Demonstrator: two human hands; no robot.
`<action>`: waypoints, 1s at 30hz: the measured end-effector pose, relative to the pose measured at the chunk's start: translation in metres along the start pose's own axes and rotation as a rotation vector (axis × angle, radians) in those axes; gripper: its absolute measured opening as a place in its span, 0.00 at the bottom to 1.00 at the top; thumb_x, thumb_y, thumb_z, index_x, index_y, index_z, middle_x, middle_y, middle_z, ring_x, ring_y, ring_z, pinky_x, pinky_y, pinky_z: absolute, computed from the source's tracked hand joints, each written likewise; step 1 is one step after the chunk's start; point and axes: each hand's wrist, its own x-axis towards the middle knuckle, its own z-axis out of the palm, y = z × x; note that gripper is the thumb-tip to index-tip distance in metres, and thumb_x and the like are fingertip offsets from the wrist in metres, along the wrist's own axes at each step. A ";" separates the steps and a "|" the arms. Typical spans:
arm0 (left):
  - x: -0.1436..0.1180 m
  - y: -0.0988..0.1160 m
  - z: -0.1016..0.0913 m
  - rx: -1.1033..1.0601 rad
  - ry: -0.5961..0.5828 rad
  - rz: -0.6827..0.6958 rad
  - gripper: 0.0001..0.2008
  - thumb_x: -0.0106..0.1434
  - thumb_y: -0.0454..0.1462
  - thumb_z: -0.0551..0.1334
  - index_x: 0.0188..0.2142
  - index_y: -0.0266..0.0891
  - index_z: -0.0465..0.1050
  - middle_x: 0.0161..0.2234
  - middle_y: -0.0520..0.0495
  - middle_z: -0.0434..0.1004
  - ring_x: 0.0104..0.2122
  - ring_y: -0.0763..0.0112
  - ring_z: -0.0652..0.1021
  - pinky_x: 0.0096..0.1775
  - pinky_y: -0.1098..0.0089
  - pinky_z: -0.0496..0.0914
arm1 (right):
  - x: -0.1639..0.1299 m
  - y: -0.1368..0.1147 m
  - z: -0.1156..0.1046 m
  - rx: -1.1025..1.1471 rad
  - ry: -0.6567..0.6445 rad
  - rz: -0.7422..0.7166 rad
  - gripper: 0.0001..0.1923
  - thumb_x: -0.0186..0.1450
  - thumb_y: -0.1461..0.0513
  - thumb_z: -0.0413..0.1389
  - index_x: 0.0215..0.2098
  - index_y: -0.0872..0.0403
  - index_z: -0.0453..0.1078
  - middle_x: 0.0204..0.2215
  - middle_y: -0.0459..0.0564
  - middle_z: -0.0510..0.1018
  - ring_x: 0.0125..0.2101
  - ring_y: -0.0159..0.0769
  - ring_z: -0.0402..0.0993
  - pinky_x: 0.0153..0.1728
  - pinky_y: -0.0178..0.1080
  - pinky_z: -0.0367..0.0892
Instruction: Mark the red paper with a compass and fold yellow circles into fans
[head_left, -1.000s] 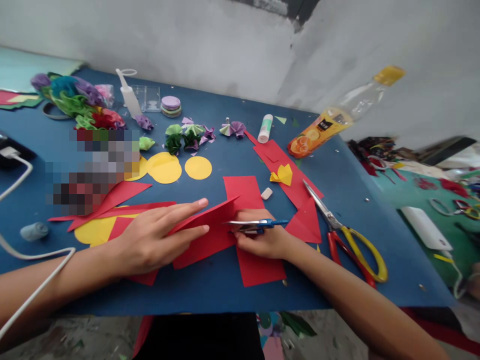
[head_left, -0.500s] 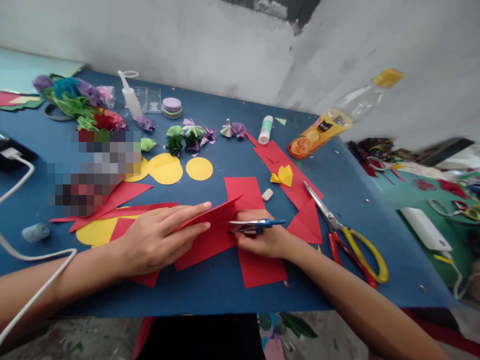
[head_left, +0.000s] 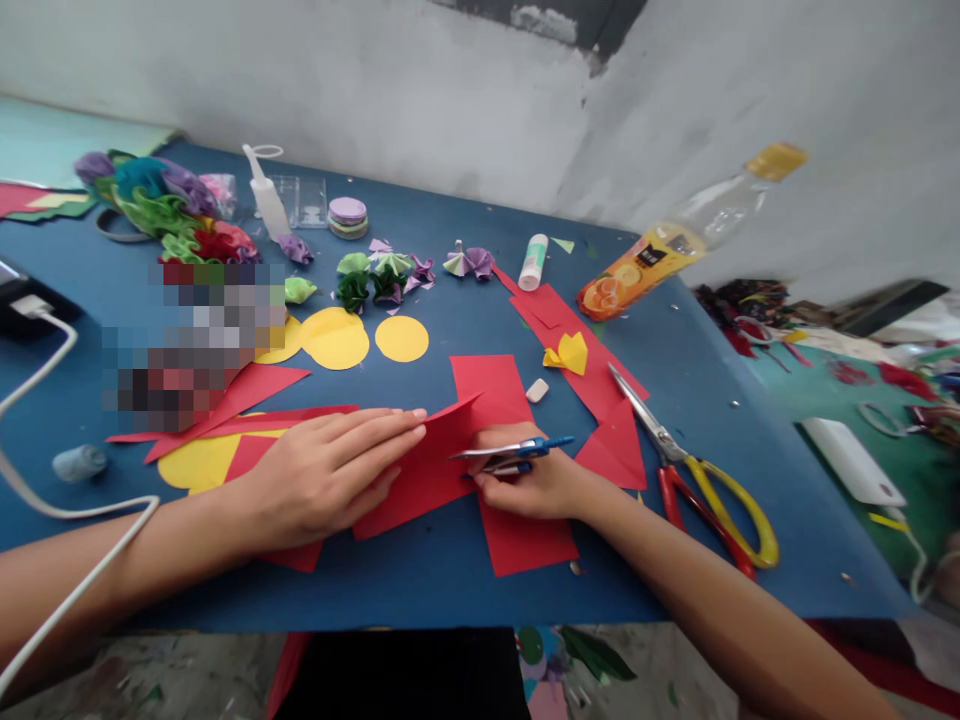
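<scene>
My left hand (head_left: pixel 315 475) lies over a folded red paper (head_left: pixel 431 470), its fingers close together along the raised flap and its thumb hidden. Right of it, my right hand (head_left: pixel 525 480) is closed around a blue and silver drawing compass (head_left: pixel 517 455). The compass lies nearly level, its metal leg pointing left at the folded paper. Some of my right fingertips are hidden behind the paper and compass. Beneath my right hand rests a red paper strip (head_left: pixel 529 545). Yellow paper circles (head_left: pixel 402 339) lie beyond my hands.
Large scissors (head_left: pixel 694 480) with red and yellow handles lie at right. An eraser (head_left: pixel 537 390), a glue stick (head_left: pixel 533 262) and a tilted drink bottle (head_left: pixel 652 265) are farther back. Crumpled paper flowers (head_left: pixel 375 280) sit behind the circles. A white cable (head_left: pixel 90 512) crosses my left forearm.
My left fingers have closed together along the red flap, where they were spread apart before. The compass has tilted slightly and its tip has dropped a little.
</scene>
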 end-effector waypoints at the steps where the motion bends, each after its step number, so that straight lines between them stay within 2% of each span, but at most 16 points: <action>1: 0.000 0.000 0.000 0.005 -0.006 -0.008 0.17 0.64 0.32 0.57 0.53 0.30 0.63 0.49 0.38 0.75 0.46 0.64 0.76 0.43 0.67 0.74 | 0.000 0.000 0.000 0.009 0.001 0.004 0.04 0.57 0.69 0.51 0.26 0.56 0.65 0.20 0.42 0.67 0.20 0.25 0.63 0.20 0.29 0.60; 5: 0.000 0.001 0.002 0.016 -0.015 -0.022 0.18 0.64 0.33 0.58 0.53 0.29 0.62 0.50 0.35 0.73 0.45 0.63 0.77 0.41 0.66 0.75 | 0.000 0.000 0.001 0.015 0.007 0.006 0.04 0.58 0.69 0.51 0.26 0.56 0.65 0.20 0.42 0.67 0.20 0.25 0.63 0.21 0.29 0.60; 11: 0.000 0.001 0.004 0.045 -0.084 -0.062 0.27 0.64 0.38 0.58 0.59 0.29 0.54 0.54 0.34 0.69 0.50 0.62 0.74 0.45 0.67 0.73 | 0.002 -0.001 0.002 -0.086 -0.014 -0.016 0.07 0.60 0.68 0.51 0.25 0.55 0.62 0.20 0.42 0.67 0.21 0.25 0.61 0.22 0.30 0.58; 18: 0.001 0.000 0.003 0.044 -0.147 -0.091 0.28 0.64 0.40 0.60 0.58 0.27 0.56 0.57 0.33 0.65 0.53 0.59 0.71 0.48 0.65 0.71 | 0.001 0.002 0.004 -0.079 0.012 -0.019 0.06 0.61 0.67 0.51 0.26 0.55 0.62 0.22 0.43 0.67 0.22 0.26 0.62 0.23 0.30 0.59; 23: -0.001 0.000 0.003 0.038 -0.149 -0.089 0.28 0.63 0.39 0.60 0.58 0.28 0.55 0.57 0.33 0.64 0.54 0.60 0.70 0.49 0.65 0.70 | 0.001 0.003 0.004 -0.153 -0.038 -0.035 0.07 0.63 0.65 0.50 0.26 0.55 0.62 0.23 0.44 0.68 0.24 0.28 0.63 0.26 0.32 0.60; 30: -0.003 0.000 0.005 0.025 -0.162 -0.094 0.29 0.64 0.41 0.59 0.60 0.29 0.53 0.58 0.33 0.64 0.55 0.60 0.69 0.51 0.64 0.70 | 0.003 0.001 0.001 -0.059 -0.132 -0.029 0.07 0.64 0.66 0.51 0.27 0.55 0.61 0.23 0.43 0.67 0.24 0.27 0.63 0.25 0.30 0.59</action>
